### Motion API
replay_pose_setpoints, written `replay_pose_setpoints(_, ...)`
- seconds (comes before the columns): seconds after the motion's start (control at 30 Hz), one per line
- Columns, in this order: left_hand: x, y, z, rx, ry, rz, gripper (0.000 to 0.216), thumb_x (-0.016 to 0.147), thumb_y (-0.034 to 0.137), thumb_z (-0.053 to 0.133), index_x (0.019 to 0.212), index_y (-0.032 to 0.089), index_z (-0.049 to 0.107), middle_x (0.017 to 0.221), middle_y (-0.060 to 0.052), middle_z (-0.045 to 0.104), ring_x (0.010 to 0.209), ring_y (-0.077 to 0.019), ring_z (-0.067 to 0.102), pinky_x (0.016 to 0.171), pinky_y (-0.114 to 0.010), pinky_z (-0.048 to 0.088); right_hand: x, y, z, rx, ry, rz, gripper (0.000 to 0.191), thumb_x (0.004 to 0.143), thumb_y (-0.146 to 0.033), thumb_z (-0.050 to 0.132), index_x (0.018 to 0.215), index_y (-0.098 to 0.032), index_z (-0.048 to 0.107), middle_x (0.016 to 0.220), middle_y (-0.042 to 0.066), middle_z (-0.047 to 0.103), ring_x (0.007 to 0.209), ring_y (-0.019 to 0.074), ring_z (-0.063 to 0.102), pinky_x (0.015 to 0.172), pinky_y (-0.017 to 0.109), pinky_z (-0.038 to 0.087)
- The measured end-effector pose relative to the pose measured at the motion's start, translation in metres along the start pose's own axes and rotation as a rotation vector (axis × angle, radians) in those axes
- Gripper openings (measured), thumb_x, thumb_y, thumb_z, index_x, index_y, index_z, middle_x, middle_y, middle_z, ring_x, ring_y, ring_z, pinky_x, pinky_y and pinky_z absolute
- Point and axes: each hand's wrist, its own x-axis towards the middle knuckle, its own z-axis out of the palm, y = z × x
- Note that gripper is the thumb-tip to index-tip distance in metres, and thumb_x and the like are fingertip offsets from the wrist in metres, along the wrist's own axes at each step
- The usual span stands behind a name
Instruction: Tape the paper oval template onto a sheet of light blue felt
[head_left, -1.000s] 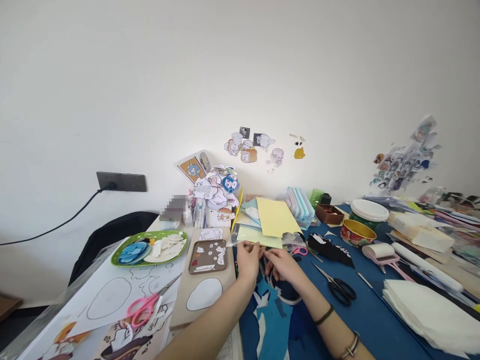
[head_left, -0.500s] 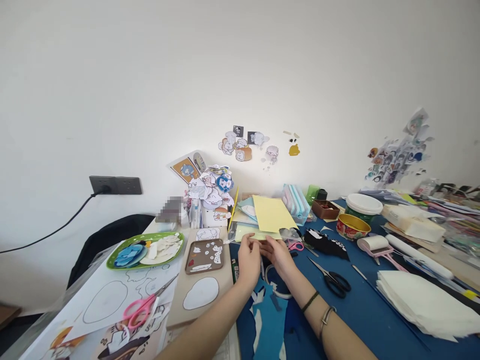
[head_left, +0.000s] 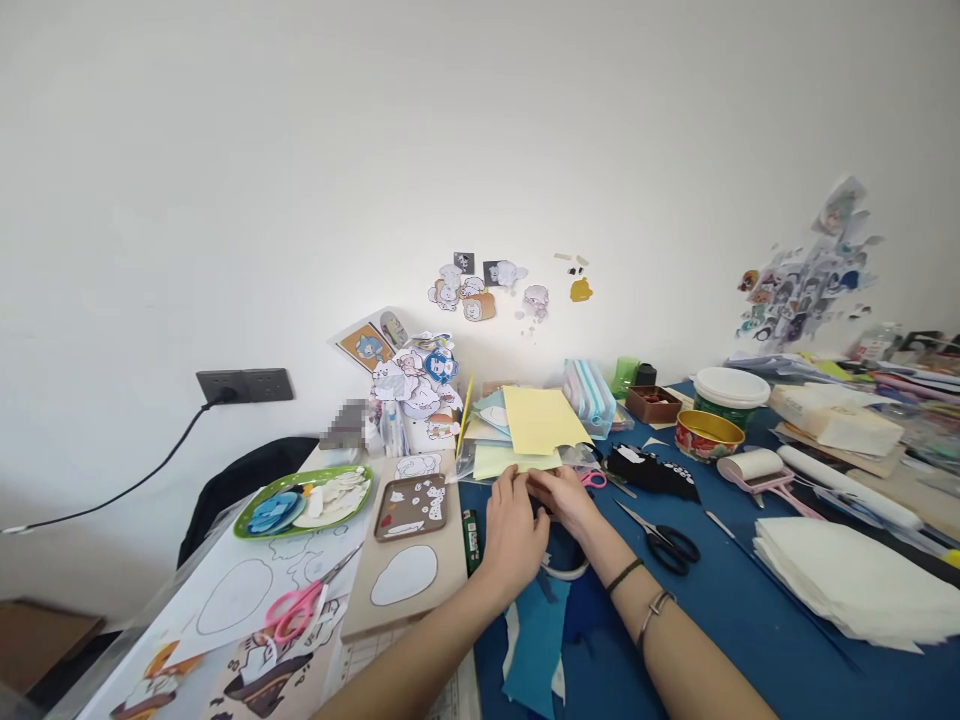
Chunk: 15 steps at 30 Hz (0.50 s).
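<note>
My left hand (head_left: pixel 514 530) and my right hand (head_left: pixel 568 500) meet at the middle of the blue felt sheet (head_left: pixel 720 620), fingertips pinched together at the near edge of a pale green paper (head_left: pixel 502 461). A yellow paper (head_left: pixel 541 420) lies on top of that stack. What the fingers pinch is too small to make out. A white tape ring (head_left: pixel 566 570) lies just below my hands, and light blue felt pieces (head_left: pixel 534 645) lie nearer me. Small pink scissors (head_left: pixel 596 479) sit right beside my right hand.
Black scissors (head_left: pixel 666 545) lie to the right, with a white paper stack (head_left: pixel 855 590), a lint roller (head_left: pixel 754 468) and a gold tin (head_left: pixel 707 435) beyond. On the left are a brown tray (head_left: pixel 411 507), a green plate (head_left: pixel 300 498), pink scissors (head_left: pixel 296 605) and printed sheets.
Both hands stay together at the paper's edge; my left hand has shifted slightly right and now covers more of the spot. The view has tilted a little.
</note>
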Motion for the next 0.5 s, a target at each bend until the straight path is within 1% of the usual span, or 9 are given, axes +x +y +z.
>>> replay_pose_setpoints(0.1,-0.001,0.000,-0.003,0.187,-0.030,0.018,0.054,0.077,0.016,0.047,0.130,0.007,0.047,0.145,-0.019,0.036,0.132,-0.0342,0.031,0.104,-0.048,0.029,0.002,-0.003,-0.004,-0.038,-0.026,-0.017,0.035,0.050,-0.029,0.084,0.078,-0.015,0.068,0.082,0.006,0.074,0.080,0.0228,0.070,0.077,0.034,0.057)
replay_pose_setpoints(0.17,-0.002,-0.001,-0.003,0.329,-0.052,0.034,0.056,0.078,0.018,0.046,0.133,0.006,0.044,0.147,-0.019,0.033,0.132,-0.0346,0.032,0.102,-0.048,0.032,0.003,-0.005,-0.007,-0.077,-0.033,-0.020,0.039,0.046,-0.028,0.086,0.078,-0.015,0.069,0.078,0.006,0.074,0.077,0.0240,0.070,0.075,0.036,0.058)
replay_pose_setpoints(0.23,-0.003,-0.001,-0.003,0.412,-0.051,0.046,0.057,0.079,0.021,0.046,0.133,0.005,0.043,0.147,-0.020,0.033,0.131,-0.0343,0.034,0.101,-0.047,0.034,0.005,-0.007,-0.009,-0.117,-0.033,-0.023,0.042,0.043,-0.028,0.088,0.078,-0.014,0.071,0.072,0.006,0.074,0.072,0.0249,0.071,0.072,0.037,0.058)
replay_pose_setpoints(0.37,-0.005,0.000,-0.003,0.462,-0.016,0.070,0.057,0.078,0.023,0.047,0.133,0.005,0.045,0.147,-0.020,0.035,0.131,-0.0344,0.034,0.102,-0.047,0.033,0.007,-0.009,-0.012,-0.171,-0.025,-0.031,0.043,0.041,-0.033,0.088,0.077,-0.014,0.072,0.071,0.007,0.074,0.069,0.0254,0.070,0.068,0.038,0.058)
replay_pose_setpoints(0.5,-0.008,0.004,-0.002,0.450,-0.029,0.085,0.061,0.076,0.022,0.049,0.134,0.003,0.044,0.149,-0.022,0.031,0.135,-0.0354,0.030,0.104,-0.048,0.031,0.008,-0.008,-0.013,-0.194,-0.016,-0.032,0.044,0.042,-0.035,0.088,0.077,-0.014,0.072,0.074,0.007,0.074,0.067,0.0241,0.070,0.066,0.037,0.058)
